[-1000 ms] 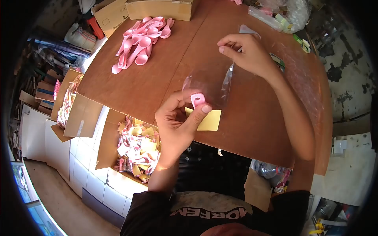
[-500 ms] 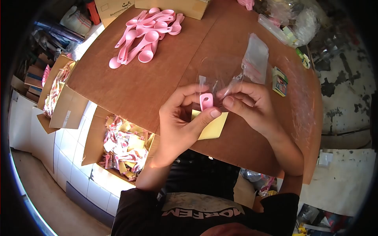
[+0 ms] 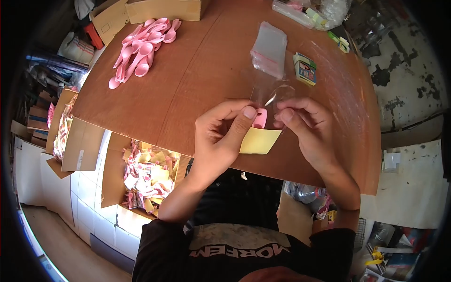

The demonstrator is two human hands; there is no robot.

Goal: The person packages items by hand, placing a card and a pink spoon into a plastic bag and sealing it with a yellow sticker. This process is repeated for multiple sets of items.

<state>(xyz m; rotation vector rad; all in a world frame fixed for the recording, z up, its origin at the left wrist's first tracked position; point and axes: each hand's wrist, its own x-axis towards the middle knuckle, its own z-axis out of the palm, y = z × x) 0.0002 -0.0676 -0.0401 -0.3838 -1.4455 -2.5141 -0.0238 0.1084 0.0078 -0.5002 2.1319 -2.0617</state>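
Note:
My left hand pinches a pink spoon handle together with a yellow card and the edge of a clear plastic bag. The handle's holed end shows above the card; the rest of the spoon is hidden. My right hand has its thumb and fingers closed on the bag's right side. Beyond my hands lie a stack of clear bags and a small stack of printed cards. A pile of pink spoons rests at the table's far left.
Below the brown table's left edge, an open carton holds packed pink and yellow items. Another filled carton stands farther left. A cardboard box sits at the back, crumpled plastic at the back right.
The view has shifted, so the tabletop things appear lower-left or higher. My left thumb has moved up onto the handle's end and the bag's edge. The yellow card shows more fully.

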